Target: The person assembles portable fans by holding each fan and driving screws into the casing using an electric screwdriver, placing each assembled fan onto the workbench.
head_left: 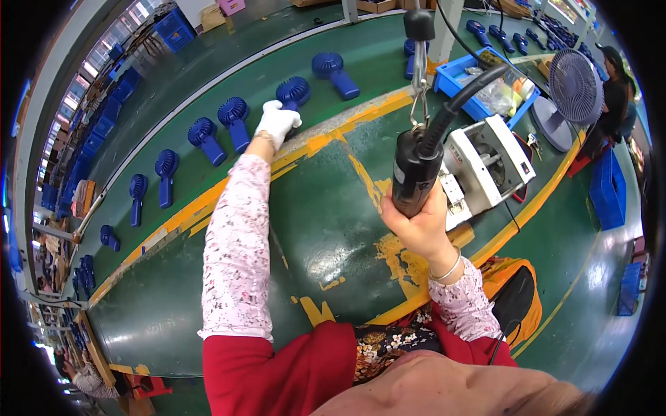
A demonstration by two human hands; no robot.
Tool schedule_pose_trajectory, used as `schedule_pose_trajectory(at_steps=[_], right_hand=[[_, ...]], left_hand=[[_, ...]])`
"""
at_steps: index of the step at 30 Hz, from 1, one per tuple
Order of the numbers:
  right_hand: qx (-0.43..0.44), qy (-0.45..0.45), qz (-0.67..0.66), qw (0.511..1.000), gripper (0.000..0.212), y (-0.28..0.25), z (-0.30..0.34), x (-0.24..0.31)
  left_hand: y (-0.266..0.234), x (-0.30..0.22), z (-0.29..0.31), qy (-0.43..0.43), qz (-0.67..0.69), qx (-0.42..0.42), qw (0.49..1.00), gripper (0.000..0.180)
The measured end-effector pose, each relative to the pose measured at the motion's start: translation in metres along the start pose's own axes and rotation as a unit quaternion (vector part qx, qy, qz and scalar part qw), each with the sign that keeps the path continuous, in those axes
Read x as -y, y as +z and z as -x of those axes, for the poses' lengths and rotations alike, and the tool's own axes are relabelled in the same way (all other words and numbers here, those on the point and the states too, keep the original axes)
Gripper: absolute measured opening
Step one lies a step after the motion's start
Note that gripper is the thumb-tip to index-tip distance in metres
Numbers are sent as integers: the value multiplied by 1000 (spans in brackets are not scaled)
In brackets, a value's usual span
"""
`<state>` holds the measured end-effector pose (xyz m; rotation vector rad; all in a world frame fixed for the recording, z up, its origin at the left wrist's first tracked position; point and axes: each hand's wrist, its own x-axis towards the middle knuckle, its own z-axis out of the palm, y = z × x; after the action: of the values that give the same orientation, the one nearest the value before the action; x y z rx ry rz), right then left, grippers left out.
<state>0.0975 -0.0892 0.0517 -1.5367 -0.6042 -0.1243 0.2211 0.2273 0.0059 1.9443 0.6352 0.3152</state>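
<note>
My left hand (277, 123), in a white glove, reaches across to the far belt. Its fingers are curled at the handle of a blue handheld fan (293, 90), partly hiding that handle. My right hand (422, 225), bare, is wrapped around a black electric screwdriver (414, 170). The screwdriver hangs from a metal hook, with a thick black cable rising from its top; its tip is out of sight. Left of the gloved hand lie more blue handheld fans, the closest being one fan (234, 114). Another blue fan (334, 73) lies to the right.
A white machine with a round opening (489, 166) stands right of the screwdriver. Behind it are a blue bin (472, 90) of plastic-wrapped items and a grey desk fan (574, 87). Keys (534, 143) lie close by. Yellow tape marks the green worktop (326, 249). Another person (614, 104) is at far right.
</note>
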Motion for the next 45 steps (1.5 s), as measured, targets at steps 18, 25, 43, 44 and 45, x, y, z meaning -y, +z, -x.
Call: schedule_pose_trajectory(at_steps=[18,25,43,44,45], right_hand=[[-179,-104,44,977,43,-9,-24,11],[-126,-106,-129,978,54,3,-7,8],[-108,-94,-51,988,44,2,9,-18],[-107,-94,-49,989,44,-1,6,-14],[-127,-121,-36,984,45,-3,3,-9]], left_hand=[[61,5,282,-295,593,365,654,32],[73,-17,302,-288,518,283,754,14],[72,-27,309,-264,542,270,751,13],[73,-26,309,-263,543,270,750,13],[75,-22,309,-282,551,272,737,12]])
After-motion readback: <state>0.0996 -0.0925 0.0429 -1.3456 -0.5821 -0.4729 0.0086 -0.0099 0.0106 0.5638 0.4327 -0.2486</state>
